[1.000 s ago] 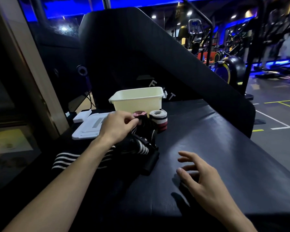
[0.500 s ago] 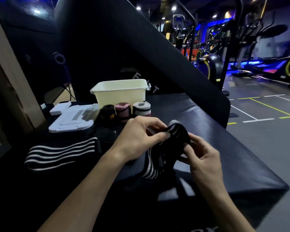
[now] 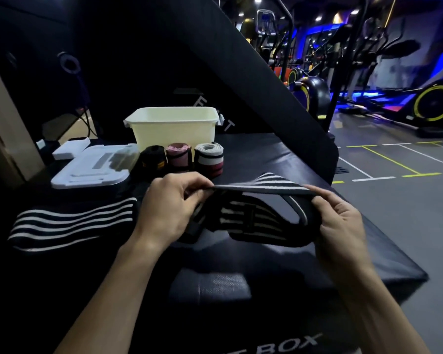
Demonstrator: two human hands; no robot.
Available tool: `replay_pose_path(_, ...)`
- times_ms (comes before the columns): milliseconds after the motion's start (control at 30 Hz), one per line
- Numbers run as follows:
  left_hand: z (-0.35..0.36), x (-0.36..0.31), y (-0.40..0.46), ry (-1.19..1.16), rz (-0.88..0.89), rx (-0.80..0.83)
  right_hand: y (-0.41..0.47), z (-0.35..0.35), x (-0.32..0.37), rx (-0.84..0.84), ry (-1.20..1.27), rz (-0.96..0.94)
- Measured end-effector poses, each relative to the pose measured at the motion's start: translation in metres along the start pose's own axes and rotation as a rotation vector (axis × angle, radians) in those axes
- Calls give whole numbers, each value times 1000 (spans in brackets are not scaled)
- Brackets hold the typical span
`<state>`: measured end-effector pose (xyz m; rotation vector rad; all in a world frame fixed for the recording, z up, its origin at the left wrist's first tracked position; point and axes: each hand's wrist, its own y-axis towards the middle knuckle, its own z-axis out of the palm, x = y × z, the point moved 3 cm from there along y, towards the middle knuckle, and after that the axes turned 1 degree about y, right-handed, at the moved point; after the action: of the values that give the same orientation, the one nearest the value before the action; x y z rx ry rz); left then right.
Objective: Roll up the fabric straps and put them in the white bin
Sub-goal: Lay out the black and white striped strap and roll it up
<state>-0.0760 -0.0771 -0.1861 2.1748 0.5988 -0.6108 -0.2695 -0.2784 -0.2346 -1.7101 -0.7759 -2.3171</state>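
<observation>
A black strap with white stripes (image 3: 261, 192) is stretched between my hands above the black padded surface. My left hand (image 3: 169, 205) pinches its left end, and my right hand (image 3: 343, 221) grips its right end, where the strap folds back underneath. A second black-and-white striped strap (image 3: 69, 221) lies flat at the left. Three rolled straps stand in front of the white bin (image 3: 174, 129): a black one (image 3: 152, 159), a pink one (image 3: 178, 158) and a grey-and-red one (image 3: 210, 159).
A white lid (image 3: 92, 167) and a small white block (image 3: 71, 150) lie left of the bin. A tall slanted black pad (image 3: 241, 80) rises behind the surface. The surface's right edge (image 3: 384, 231) drops to the gym floor, with exercise machines beyond.
Both hands have pulled the striped strap out from a bunched loop into a long stretched band. The view has moved closer and lower.
</observation>
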Motion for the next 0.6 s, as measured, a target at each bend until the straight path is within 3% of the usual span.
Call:
replay_pose_path(200,-20,18,6,17,-8,-119,-3,1,3,159,-46,146)
replay_pose_path(433,-16,11,8,-128,-24,176,-15,13,-7,347,-496,70)
replay_pose_path(600,-16,17,9,-43,86,200,-20,16,4,501,-496,155)
